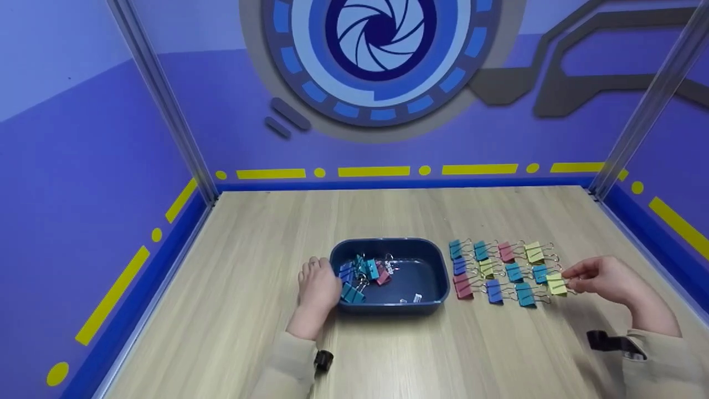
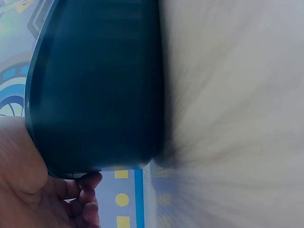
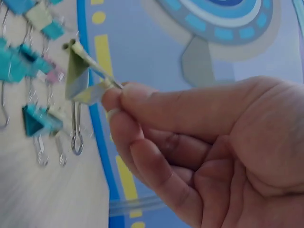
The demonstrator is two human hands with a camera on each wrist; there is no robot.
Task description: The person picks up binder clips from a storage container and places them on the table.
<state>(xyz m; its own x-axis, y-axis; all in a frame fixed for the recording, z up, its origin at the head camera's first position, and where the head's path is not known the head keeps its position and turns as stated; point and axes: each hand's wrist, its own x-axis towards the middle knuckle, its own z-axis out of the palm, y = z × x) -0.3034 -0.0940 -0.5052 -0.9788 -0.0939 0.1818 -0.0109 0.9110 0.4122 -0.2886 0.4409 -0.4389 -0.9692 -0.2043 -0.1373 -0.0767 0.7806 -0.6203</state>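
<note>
My right hand (image 1: 601, 280) pinches a yellow binder clip (image 1: 556, 284) by a wire handle between thumb and fingertips. In the right wrist view that binder clip (image 3: 78, 71) is tilted, its other handle pointing down. It is beside the right end of rows of binder clips in teal, blue, pink and yellow, such as a teal binder clip (image 1: 524, 295). My left hand (image 1: 320, 285) grips the left rim of a dark blue plastic bin (image 1: 388, 309). In the left wrist view the fingers (image 2: 88, 194) curl at the corner of the bin (image 2: 95, 90).
Several binder clips lie heaped in the bin's left part, among them a pink binder clip (image 1: 383, 275); small clear pieces (image 1: 417, 298) lie on its floor. Everything stands on a wooden table (image 1: 266, 233) between printed blue panels (image 1: 83, 183) with metal corner posts (image 1: 166, 100).
</note>
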